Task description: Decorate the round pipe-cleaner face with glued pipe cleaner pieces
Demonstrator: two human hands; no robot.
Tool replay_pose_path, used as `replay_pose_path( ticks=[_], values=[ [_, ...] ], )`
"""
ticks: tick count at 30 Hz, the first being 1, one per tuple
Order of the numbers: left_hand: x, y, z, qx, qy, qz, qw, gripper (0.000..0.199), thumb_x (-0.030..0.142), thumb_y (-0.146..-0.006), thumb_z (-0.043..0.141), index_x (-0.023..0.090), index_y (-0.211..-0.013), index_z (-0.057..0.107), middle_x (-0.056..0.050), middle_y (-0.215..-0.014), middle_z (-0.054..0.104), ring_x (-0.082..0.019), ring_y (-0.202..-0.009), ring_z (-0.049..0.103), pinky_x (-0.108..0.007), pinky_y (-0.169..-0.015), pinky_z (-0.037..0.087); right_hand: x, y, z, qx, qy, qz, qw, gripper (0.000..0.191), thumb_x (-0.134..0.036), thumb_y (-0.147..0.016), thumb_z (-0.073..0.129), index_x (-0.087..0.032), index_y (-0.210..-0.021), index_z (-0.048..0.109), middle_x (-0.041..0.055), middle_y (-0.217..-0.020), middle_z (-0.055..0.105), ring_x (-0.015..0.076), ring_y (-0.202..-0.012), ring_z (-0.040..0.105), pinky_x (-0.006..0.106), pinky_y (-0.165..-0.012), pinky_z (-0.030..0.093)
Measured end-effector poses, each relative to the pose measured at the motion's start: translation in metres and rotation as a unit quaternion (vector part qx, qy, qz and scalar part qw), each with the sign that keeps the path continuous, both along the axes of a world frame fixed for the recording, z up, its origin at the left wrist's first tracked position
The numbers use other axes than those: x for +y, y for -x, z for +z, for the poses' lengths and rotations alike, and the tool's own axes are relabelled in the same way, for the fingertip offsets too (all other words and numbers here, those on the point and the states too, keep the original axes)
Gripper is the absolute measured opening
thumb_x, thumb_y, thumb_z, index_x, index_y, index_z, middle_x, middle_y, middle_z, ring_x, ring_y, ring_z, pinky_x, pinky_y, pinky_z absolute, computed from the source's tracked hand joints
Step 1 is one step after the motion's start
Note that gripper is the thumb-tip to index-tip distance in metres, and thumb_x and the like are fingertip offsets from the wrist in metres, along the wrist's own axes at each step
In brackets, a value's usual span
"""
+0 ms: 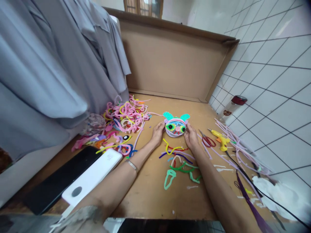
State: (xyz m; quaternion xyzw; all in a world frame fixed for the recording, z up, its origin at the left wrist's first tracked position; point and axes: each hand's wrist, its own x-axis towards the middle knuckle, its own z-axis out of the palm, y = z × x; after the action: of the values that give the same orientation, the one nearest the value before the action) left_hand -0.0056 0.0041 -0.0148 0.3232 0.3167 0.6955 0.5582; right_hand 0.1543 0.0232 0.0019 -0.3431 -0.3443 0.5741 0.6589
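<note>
A round face-like craft piece (175,128) with teal ears, yellow-green eyes and a pink nose stands on the brown table. My left hand (158,132) is curled against its left side, and my right hand (191,134) holds its right side. Between my forearms lie loose pipe cleaners: a yellow one (173,149), a dark green one (181,168) and a mint loop (169,179). Red-handled scissors (208,141) and a yellow glue gun (221,139) lie just right of my right hand.
Tangled pink pipe cleaners (130,113) heap at the left behind a white power bank (92,176) and a black device (64,178). Grey cloth hangs at the left. A red-lidded jar (233,106) and lilac strips are at the right, a cardboard wall (170,58) behind.
</note>
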Motion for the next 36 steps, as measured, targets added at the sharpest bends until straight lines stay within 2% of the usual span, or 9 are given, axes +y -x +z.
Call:
replay_pose_path(
  ticks=[8, 15, 21, 30, 36],
  values=[
    [-0.0005, 0.0005, 0.0006, 0.009, -0.001, 0.02, 1.0, 0.04, 0.052, -0.066, 0.074, 0.017, -0.084, 0.065, -0.003, -0.086, 0.07, -0.018, -0.086, 0.062, -0.032, -0.086, 0.047, -0.0048, 0.0007, 0.0022, -0.012, 0.008, -0.006, 1.0, 0.02, -0.037, -0.069, 0.074, -0.022, -0.078, 0.066, -0.0023, -0.077, 0.07, 0.0135, -0.076, 0.063, 0.026, -0.07, 0.049],
    [-0.0008, 0.0022, 0.0021, -0.001, -0.01, 0.042, 0.999, 0.042, 0.052, -0.065, 0.075, 0.018, -0.087, 0.065, -0.003, -0.091, 0.07, -0.019, -0.089, 0.062, -0.033, -0.086, 0.047, -0.0036, -0.0017, 0.0003, -0.024, 0.016, -0.002, 1.0, 0.02, -0.038, -0.07, 0.073, -0.023, -0.078, 0.064, -0.0004, -0.08, 0.071, 0.015, -0.078, 0.065, 0.028, -0.073, 0.05],
    [0.0016, 0.0041, -0.002, 0.01, -0.003, 0.04, 0.999, 0.038, 0.052, -0.067, 0.073, 0.018, -0.083, 0.064, -0.001, -0.083, 0.068, -0.017, -0.08, 0.06, -0.03, -0.079, 0.047, -0.0039, -0.0018, 0.0006, -0.03, 0.006, -0.006, 1.0, 0.024, -0.042, -0.068, 0.074, -0.023, -0.077, 0.062, -0.0001, -0.079, 0.071, 0.0157, -0.079, 0.065, 0.029, -0.073, 0.051],
    [0.0025, 0.0053, -0.002, 0.007, -0.001, 0.049, 0.999, 0.033, 0.046, -0.067, 0.074, 0.018, -0.083, 0.065, -0.001, -0.084, 0.067, -0.016, -0.08, 0.061, -0.029, -0.081, 0.046, -0.0047, -0.0024, 0.0027, -0.013, 0.011, -0.003, 1.0, 0.027, -0.041, -0.062, 0.077, -0.022, -0.075, 0.062, -0.0005, -0.076, 0.07, 0.0144, -0.074, 0.063, 0.027, -0.069, 0.049],
    [0.0044, 0.006, -0.0025, -0.013, 0.01, 0.087, 0.996, 0.034, 0.046, -0.066, 0.073, 0.019, -0.082, 0.061, -0.001, -0.083, 0.066, -0.015, -0.082, 0.062, -0.029, -0.083, 0.046, -0.0041, -0.0035, 0.0011, -0.024, 0.011, -0.01, 1.0, 0.026, -0.041, -0.064, 0.075, -0.023, -0.076, 0.061, -0.0007, -0.076, 0.069, 0.0144, -0.075, 0.064, 0.027, -0.071, 0.049]
  ],
)
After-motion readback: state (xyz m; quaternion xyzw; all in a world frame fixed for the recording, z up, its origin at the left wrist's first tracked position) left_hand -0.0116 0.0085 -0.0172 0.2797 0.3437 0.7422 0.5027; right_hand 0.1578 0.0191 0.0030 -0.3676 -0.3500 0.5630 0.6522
